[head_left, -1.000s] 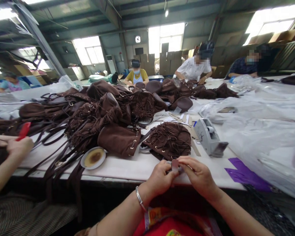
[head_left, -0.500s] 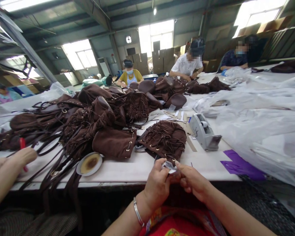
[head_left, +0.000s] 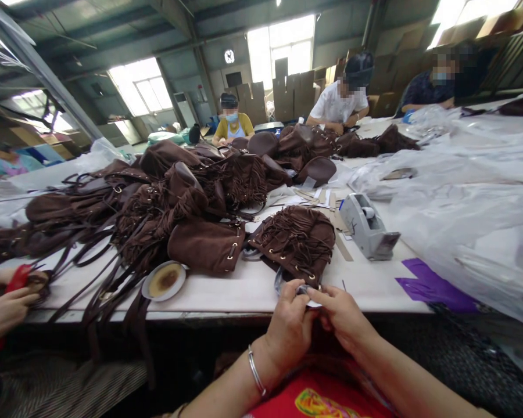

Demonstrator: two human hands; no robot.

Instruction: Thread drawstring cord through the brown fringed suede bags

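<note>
My left hand (head_left: 290,319) and my right hand (head_left: 346,316) meet at the table's front edge, fingers closed in a pinch. Between them is a small crinkled piece of clear plastic with a whitish edge (head_left: 314,303). Its lower part is hidden behind my fingers. Just beyond my fingertips lies a dark brown fringed bag (head_left: 298,235), its mouth with gold eyelets turned towards me. To its left, a plain brown drawstring bag (head_left: 207,244) rests on its side.
A pile of brown bags (head_left: 192,180) with dangling straps covers the table's left. A dish of yellowish paste (head_left: 164,281) stands near the edge. A grey tape dispenser (head_left: 368,226), purple sheet (head_left: 436,287) and clear plastic bags (head_left: 462,220) are rightward. A co-worker's hand (head_left: 11,310) holds a red-handled tool at left.
My hands have come closer together around the plastic, and a whitish edge now shows. The co-worker's hand at left has shifted, now with brown material beside the red handle. The view has tilted slightly.
</note>
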